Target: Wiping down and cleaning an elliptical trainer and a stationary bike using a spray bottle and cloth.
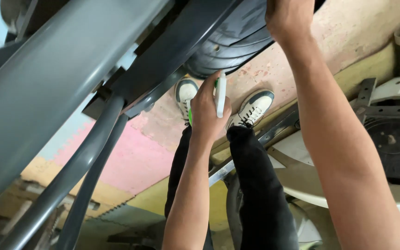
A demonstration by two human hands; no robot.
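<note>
While grey frame bars [61,92] are crowding the upper left, leaving open room only at centre, the left hand [207,111] is curling fingers tight round a white-green tool [220,95], and the right hand [288,16] is gripping the black tyre [232,41] at top; white sneakers [255,106] are standing below

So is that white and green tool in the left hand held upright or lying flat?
Upright. The white and green tool stands on end in the left hand, fingers closed around it, just below the black tyre.
</note>
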